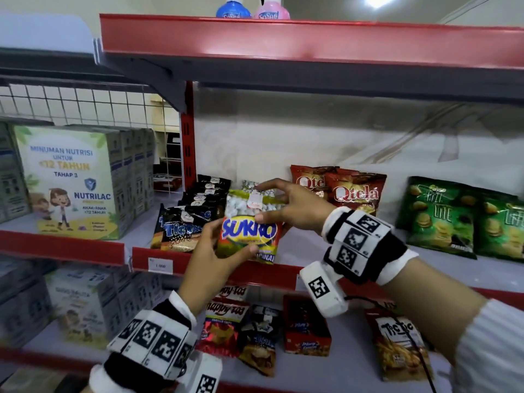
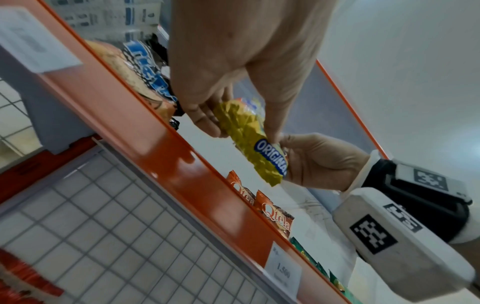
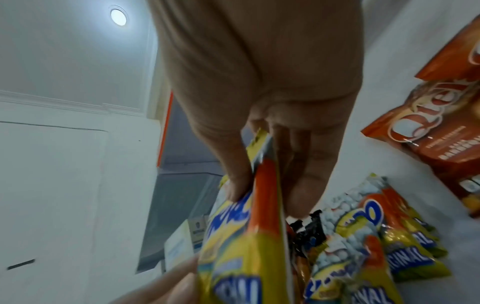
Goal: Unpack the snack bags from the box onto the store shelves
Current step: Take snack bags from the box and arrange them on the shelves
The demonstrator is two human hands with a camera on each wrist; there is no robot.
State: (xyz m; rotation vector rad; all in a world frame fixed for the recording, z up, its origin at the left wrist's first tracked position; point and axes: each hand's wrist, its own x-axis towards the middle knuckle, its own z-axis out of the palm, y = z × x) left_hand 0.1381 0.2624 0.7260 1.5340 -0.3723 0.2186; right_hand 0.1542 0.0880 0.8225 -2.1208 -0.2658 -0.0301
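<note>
A yellow and red Sukro snack bag (image 1: pixel 249 234) with a clear window of white nuts is held upright over the front of the middle shelf (image 1: pixel 368 248). My left hand (image 1: pixel 209 239) grips its lower left side, thumb on the front. My right hand (image 1: pixel 292 205) pinches its top right corner. In the left wrist view the left hand (image 2: pixel 228 92) pinches the bag's (image 2: pixel 249 139) crumpled bottom edge, with the right hand (image 2: pixel 319 162) behind it. The right wrist view shows the right hand (image 3: pixel 262 127) pinching the bag (image 3: pixel 249 246); more Sukro bags (image 3: pixel 376 236) lie on the shelf behind. No box is in view.
Black Tic Tac bags (image 1: pixel 181 225) stand just left of the held bag. Red Qtela bags (image 1: pixel 354 191) and green Lite bags (image 1: pixel 442 219) stand to the right. Nutrilac cartons (image 1: pixel 68 182) fill the left bay. Happy Tos and other snacks (image 1: pixel 224 321) lie on the lower shelf. A red-edged shelf (image 1: pixel 312 41) hangs overhead.
</note>
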